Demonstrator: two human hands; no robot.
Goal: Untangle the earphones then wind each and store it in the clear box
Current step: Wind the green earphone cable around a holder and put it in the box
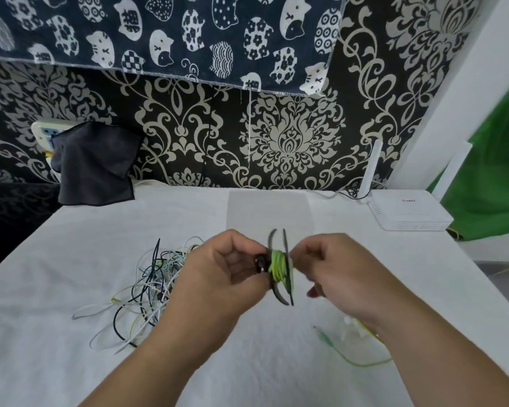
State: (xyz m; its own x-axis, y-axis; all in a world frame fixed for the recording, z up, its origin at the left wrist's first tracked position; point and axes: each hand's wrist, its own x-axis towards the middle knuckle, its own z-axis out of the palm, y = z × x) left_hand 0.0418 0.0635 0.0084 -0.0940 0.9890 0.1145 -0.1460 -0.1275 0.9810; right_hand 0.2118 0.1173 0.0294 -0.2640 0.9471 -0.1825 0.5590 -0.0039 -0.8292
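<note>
Green earphone cable (276, 267) is found wound in close turns on a dark two-flanged winder (285, 298), held in the air between both grips, above the bench (247, 362).

Left grip (224, 268): closed, fingers and thumb curled on the winder's left face. A dark rounded part (260, 264) sits at the fingertips; whether it is an earbud or the hub cannot be determined.

Right grip (335, 268): closed, fingers curled against the right flange. It is blurred, so it cannot be told whether cable is pinched as well.

Handling, as judged: the cable is light, thin and limp, with some spring, so turns may be expected to slacken if tension is dropped. The flanges appear thin and flexible. Hold is best taken on the flange faces, with the cable guided just short of the winder and never pulled by the plug (321, 336).

Below the right grip, the unwound tail (362, 362) lies on the bench and passes under the wrist, ending in that plug.

Left of the left grip, a tangle of earphones (153, 277) remains unsorted.

Beyond both grips a pale translucent shape, taken to be the clear box (269, 210), stands well apart.
</note>
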